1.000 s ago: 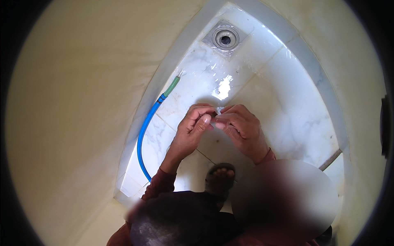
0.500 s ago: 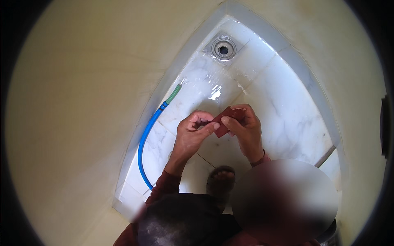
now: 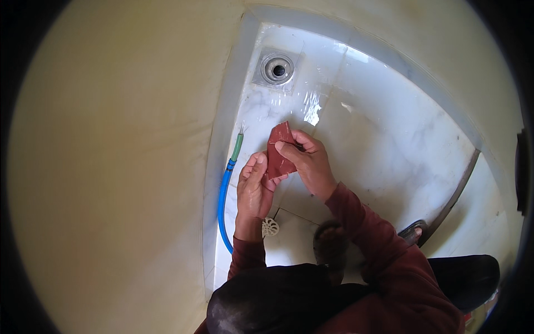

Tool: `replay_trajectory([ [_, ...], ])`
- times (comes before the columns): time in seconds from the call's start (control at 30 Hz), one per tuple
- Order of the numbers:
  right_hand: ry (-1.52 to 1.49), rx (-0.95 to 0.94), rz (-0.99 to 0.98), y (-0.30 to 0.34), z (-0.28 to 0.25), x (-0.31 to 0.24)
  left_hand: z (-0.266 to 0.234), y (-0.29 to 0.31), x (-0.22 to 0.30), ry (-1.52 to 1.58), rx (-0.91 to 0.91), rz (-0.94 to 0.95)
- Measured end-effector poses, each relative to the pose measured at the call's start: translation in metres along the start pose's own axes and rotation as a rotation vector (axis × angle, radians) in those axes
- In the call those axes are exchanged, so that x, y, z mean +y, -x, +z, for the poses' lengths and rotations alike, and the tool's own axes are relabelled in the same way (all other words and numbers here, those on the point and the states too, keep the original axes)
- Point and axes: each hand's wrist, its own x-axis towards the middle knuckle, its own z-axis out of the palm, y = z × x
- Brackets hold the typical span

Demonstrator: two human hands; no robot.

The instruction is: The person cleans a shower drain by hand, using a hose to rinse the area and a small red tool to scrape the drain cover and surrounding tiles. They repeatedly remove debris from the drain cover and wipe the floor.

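Turned more upright and shifted left, the dark red sheet (image 3: pixel 276 162) now shows a broad, creased face near the centre of the frame, where half a second ago it slants between two pinching hands. Its top edge points toward the upper part of the picture. The right hand (image 3: pixel 309 161) grips it, thumb pressed on the front and fingers behind. The left hand (image 3: pixel 253 186) has taken its thumb off the face — that thumb now stands up just beside the left edge, while some fingers reach under the lower end; whether they grip or only support it, I cannot tell. For the handling, I judge that the right hand carries most of the hold, leaving the left freer to adjust.

The whole view has swung too: the drain (image 3: pixel 277 69) sits farther toward the upper left, and the blue hose (image 3: pixel 223 206) with its green end (image 3: pixel 238 147) lies left of the hands. A round white grate (image 3: pixel 270 226) — mostly hidden before — shows on the floor (image 3: pixel 378 156) beside the left wrist.
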Motion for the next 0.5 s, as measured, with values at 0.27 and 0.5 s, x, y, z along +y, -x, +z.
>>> replay_trajectory([
  [0.27, 0.474, 0.292, -0.286, -0.049, 0.024, 0.005, -0.055, -0.024, -0.039, -1.305, 0.156, 0.842],
  [0.5, 0.278, 0.320, -0.562, -0.123, 0.129, 0.035, -0.124, -0.010, -0.092, -1.598, 0.182, 0.547],
])
